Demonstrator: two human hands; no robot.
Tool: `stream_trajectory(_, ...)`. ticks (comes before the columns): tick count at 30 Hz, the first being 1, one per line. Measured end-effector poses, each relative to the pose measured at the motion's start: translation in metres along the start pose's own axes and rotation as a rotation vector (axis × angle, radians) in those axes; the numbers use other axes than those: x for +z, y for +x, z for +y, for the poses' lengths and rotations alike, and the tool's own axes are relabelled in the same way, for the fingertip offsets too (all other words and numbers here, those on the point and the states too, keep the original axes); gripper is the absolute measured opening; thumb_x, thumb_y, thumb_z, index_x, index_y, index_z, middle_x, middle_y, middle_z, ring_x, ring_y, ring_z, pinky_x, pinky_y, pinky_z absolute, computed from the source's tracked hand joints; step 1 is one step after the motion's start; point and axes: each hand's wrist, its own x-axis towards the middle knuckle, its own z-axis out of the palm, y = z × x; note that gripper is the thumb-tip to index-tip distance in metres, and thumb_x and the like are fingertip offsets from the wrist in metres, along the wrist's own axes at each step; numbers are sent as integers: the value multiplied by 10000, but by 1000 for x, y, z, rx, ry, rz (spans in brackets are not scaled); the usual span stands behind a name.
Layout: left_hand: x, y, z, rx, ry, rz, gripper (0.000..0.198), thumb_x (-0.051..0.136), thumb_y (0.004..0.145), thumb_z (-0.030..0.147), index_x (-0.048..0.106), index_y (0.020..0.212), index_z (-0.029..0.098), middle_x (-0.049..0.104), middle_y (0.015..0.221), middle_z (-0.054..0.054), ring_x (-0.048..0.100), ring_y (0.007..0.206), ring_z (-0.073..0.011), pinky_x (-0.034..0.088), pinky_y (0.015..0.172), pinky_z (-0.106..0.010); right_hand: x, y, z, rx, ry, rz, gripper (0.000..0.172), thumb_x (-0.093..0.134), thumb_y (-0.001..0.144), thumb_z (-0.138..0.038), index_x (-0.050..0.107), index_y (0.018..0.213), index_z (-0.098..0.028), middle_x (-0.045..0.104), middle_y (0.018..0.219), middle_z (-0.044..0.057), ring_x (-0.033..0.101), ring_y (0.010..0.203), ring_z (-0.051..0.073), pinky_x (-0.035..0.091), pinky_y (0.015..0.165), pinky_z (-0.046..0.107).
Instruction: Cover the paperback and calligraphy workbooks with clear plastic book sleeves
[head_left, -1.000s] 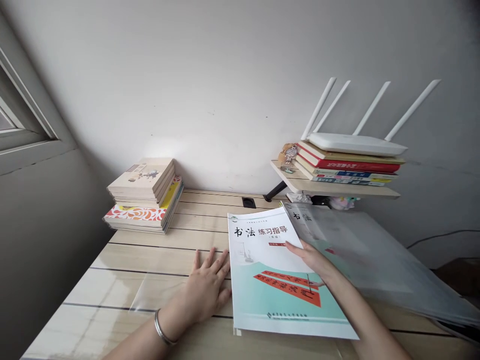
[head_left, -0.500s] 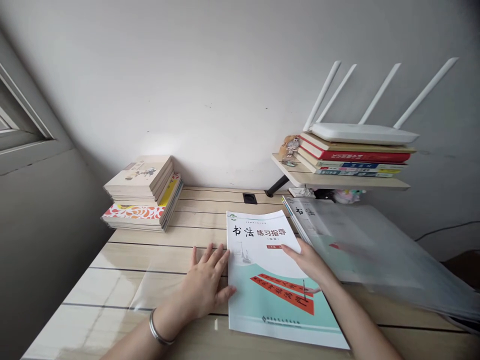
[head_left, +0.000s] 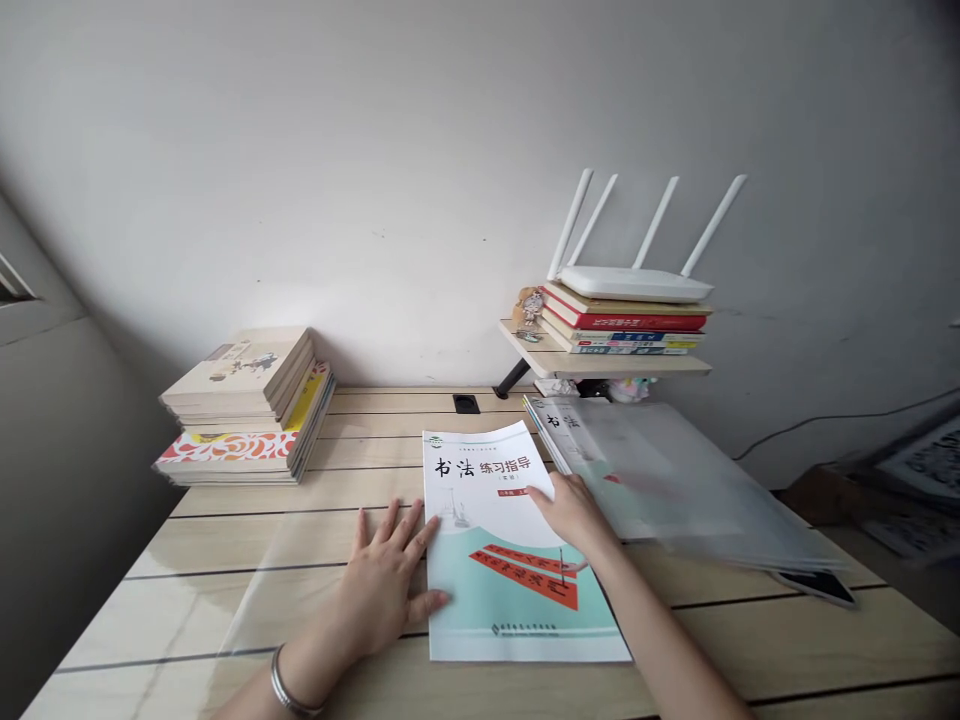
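A white and teal calligraphy workbook (head_left: 502,560) lies flat on the wooden desk (head_left: 247,600) in front of me. My left hand (head_left: 386,580) rests flat, fingers spread, on the desk against the book's left edge, a silver bracelet on its wrist. My right hand (head_left: 574,512) lies on the book's right side, fingers stretched toward its upper right edge. Right of it sits a stack of similar workbooks under a clear plastic sleeve (head_left: 675,480). A clear plastic sheet (head_left: 292,580) lies under my left hand.
Several books are stacked (head_left: 244,410) at the desk's back left. A small shelf (head_left: 600,362) at the back right carries books and a white router (head_left: 634,283) with antennas. A cable hole (head_left: 466,403) is in the desk by the wall. Framed items lie far right.
The view has swung right and pulled back. The workbook has slid slightly left and toward me under both hands, whose poses stay much the same.
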Motion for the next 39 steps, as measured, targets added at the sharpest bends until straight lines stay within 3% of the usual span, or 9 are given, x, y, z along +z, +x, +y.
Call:
stream_trajectory(5, 1, 0, 0, 2, 47, 11, 756, 318, 813, 699, 157, 1451, 326, 182, 1530, -63, 130, 1388, -389, 83, 1036, -686, -7, 4, 5, -31, 284, -79, 243, 452, 815, -420, 552, 765, -204, 652, 846, 83, 619, 828, 225, 434, 683, 284)
stream_trajectory(8, 1, 0, 0, 2, 55, 14, 758, 323, 812, 699, 151, 1450, 329, 181, 1531, -63, 136, 1387, -389, 85, 1038, -685, -7, 6, 11, -73, 547, -128, 283, 450, 786, -468, 480, 669, -213, 602, 656, 9, 576, 639, 182, 401, 556, 258)
stream_trajectory(12, 2, 5, 4, -12, 11, 24, 771, 311, 802, 718, 171, 1452, 327, 180, 1532, -59, 133, 1388, -387, 56, 1045, -682, -16, 12, 12, -116, 726, -84, 315, 497, 734, -514, 482, 673, -205, 551, 581, -17, 515, 554, 157, 357, 491, 244)
stream_trajectory(18, 5, 18, 1, -44, 24, 79, 729, 310, 825, 687, 238, 1444, 309, 208, 1527, -60, 147, 1391, -368, 78, 1045, -688, -44, 52, 11, -202, 645, 58, 287, 550, 702, -471, 483, 629, -202, 488, 527, -34, 452, 512, 130, 309, 471, 231)
stream_trajectory(22, 7, 19, -5, -81, 54, 83, 702, 347, 842, 643, 251, 1443, 293, 185, 1533, -48, 124, 1398, -355, 77, 1051, -678, -39, 74, 20, -106, 611, -53, 258, 595, 699, -432, 528, 654, -187, 528, 525, -33, 486, 516, 132, 333, 478, 223)
stream_trajectory(28, 7, 20, -1, -77, 35, 91, 664, 398, 858, 574, 277, 1437, 272, 196, 1530, -66, 136, 1396, -355, 72, 1050, -682, -27, 80, 30, -30, 592, -135, 208, 594, 744, -365, 585, 705, -161, 625, 589, 3, 559, 549, 136, 361, 468, 204)
stream_trajectory(32, 6, 18, 10, 66, -14, 69, 583, 396, 904, 407, 266, 1440, 217, 199, 1527, -89, 152, 1406, -273, 86, 1108, -584, -27, 84, 31, 15, 581, -165, 170, 617, 741, -316, 599, 710, -149, 648, 623, 12, 567, 561, 132, 374, 475, 197)
stream_trajectory(35, 7, 16, 17, 231, -75, -6, 683, 444, 875, 475, 234, 1448, 169, 191, 1523, -120, 149, 1407, -247, 116, 1133, -506, -28, 86, 31, 47, 577, -186, 142, 633, 732, -277, 602, 696, -143, 658, 649, 24, 574, 572, 135, 389, 488, 201)
stream_trajectory(39, 11, 15, 19, 267, -101, -43, 720, 454, 862, 517, 220, 1453, 179, 203, 1516, -123, 180, 1400, -255, 93, 1128, -529, -30, 87, 31, 84, 575, -219, 110, 623, 738, -242, 611, 702, -138, 677, 680, 46, 603, 605, 157, 424, 517, 219)
